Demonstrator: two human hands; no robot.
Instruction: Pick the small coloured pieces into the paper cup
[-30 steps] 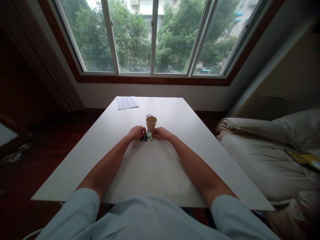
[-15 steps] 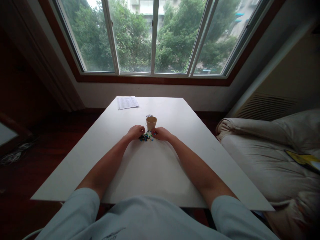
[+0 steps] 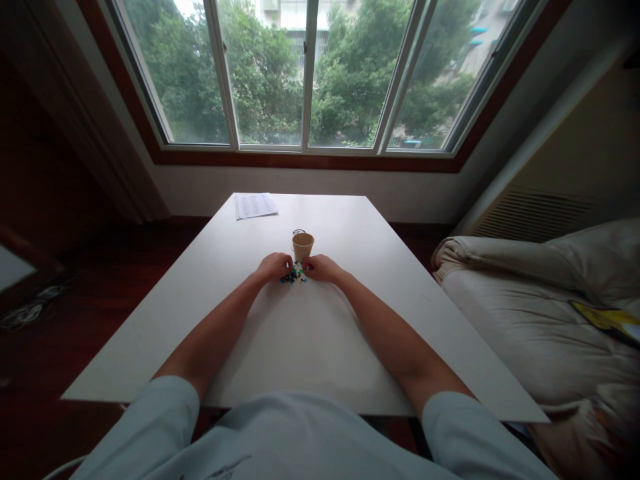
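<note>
On the white table, a small pile of tiny coloured pieces (image 3: pixel 295 275), in blue, green, black, white and yellow, lies between my hands. They look like beads or little bricks, too small to tell which. My left hand (image 3: pixel 276 266) is at the pile's left edge, its fingers curled in a pinch; what they hold, if anything, cannot be made out. At the right edge, my right hand (image 3: pixel 323 268) has its fingers closed near the pieces, their contents hidden. A tan paper cup (image 3: pixel 303 247) stands upright just behind the pile, its mouth facing up.
Printed sheets of paper (image 3: pixel 256 205) lie at the table's far left corner. A thin dark loop (image 3: pixel 299 232) rests behind the cup. The white table (image 3: pixel 310 347) reaches toward the window wall. To the right is a beige sofa (image 3: pixel 500 313) with a yellow item on it.
My left hand has shifted slightly right, over the left part of the pile, and fewer pieces show there. My right hand has barely moved. The cup stays where it was.
</note>
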